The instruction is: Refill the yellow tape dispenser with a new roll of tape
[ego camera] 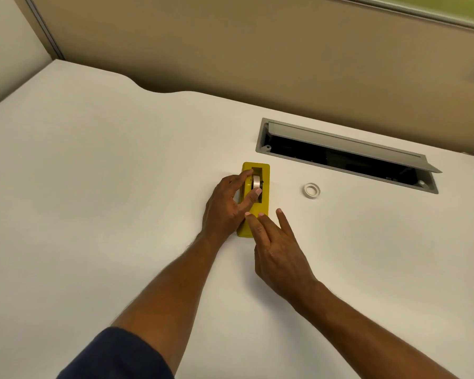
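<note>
The yellow tape dispenser (263, 170) stands on the white desk (121, 187), its long axis pointing away from me. A white roll of tape (256, 183) sits in its slot. My left hand (227, 206) rests against the dispenser's left side, thumb near the top of the slot and a fingertip touching the roll. My right hand (276, 247) lies over the dispenser's near end, fingers spread, two fingertips on the yellow body. A small empty white tape ring (311, 190) lies flat on the desk to the right, apart from both hands.
An open grey cable hatch (348, 154) with a raised lid is set into the desk behind the ring. A tan partition wall (230, 45) runs along the desk's far edge.
</note>
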Available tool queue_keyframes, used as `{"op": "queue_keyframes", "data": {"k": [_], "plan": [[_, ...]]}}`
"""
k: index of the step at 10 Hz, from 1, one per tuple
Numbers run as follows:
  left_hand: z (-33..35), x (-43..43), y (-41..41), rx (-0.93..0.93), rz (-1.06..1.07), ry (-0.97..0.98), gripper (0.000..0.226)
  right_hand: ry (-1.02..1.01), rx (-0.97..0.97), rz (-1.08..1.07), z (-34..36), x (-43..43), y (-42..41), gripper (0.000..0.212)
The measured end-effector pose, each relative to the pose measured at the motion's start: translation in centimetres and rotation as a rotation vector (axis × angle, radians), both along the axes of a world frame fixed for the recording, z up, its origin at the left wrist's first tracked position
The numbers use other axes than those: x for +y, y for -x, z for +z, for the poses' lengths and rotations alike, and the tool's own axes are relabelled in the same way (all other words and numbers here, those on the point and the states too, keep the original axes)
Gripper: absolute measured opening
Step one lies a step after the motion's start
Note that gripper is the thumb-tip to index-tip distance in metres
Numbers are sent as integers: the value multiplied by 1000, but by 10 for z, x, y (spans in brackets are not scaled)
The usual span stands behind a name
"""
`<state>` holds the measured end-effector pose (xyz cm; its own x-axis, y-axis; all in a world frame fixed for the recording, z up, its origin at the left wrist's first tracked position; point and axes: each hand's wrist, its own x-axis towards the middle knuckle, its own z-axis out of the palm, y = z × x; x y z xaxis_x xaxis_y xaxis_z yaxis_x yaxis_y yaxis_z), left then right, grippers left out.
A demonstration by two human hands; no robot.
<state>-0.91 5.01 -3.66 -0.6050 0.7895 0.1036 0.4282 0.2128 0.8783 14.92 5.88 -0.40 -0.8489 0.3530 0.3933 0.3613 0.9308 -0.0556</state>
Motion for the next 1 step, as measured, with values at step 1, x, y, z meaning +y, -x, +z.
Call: {"op": "queue_keyframes", "data": {"k": [1], "plan": [[8, -3, -1, -34, -1, -8, 63, 105, 102, -31, 16, 0, -1, 60]]}}
